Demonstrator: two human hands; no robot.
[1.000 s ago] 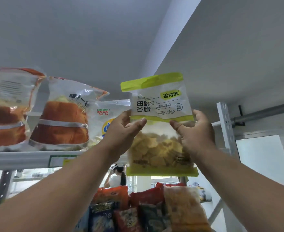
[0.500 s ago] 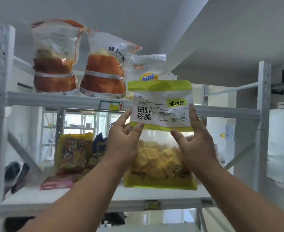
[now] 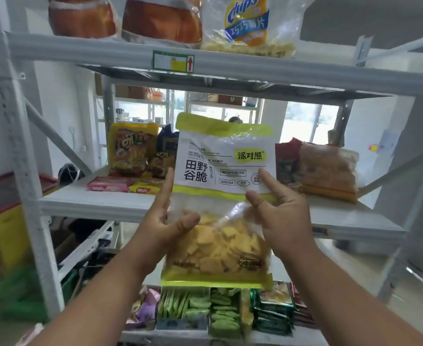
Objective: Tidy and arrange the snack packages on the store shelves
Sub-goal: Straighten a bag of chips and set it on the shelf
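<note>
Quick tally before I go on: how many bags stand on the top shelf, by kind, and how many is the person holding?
Orange bags on the top shelf: 2
Clear "Chips" bag on the top shelf: 1
Yellow-green cracker bag, in the grip of left hand and right hand: 1
Total: 4

Two bare forearms come up from the bottom edge toward the green-and-white snack bag (image 3: 224, 196), one on each side of it. No sleeve, watch, band or ring shows on either arm. The left hand (image 3: 165, 221) has a broad thumb with a short, plain nail. The right hand (image 3: 280, 216) shows thick fingers and a rounded thumb tip, nails likewise short. No glove covers either hand.
</note>
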